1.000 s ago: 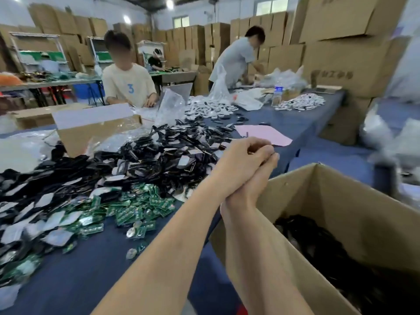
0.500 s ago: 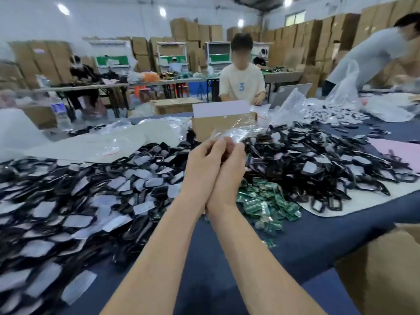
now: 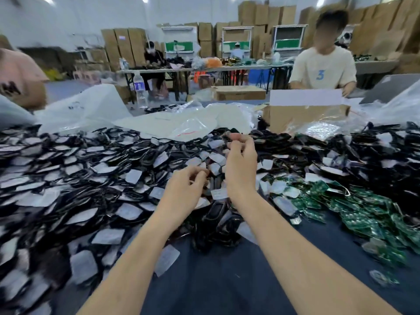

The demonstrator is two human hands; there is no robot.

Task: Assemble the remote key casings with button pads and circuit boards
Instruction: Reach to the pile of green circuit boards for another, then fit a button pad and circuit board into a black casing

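Raised right hand; lower left hand.

Hands unclasped: L hand now down at casing pile, R hand higher.

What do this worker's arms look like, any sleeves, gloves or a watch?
The left forearm and right forearm are bare, with no sleeve in view. The left grip and right grip wear no gloves, and no watch, bracelet or ring shows.
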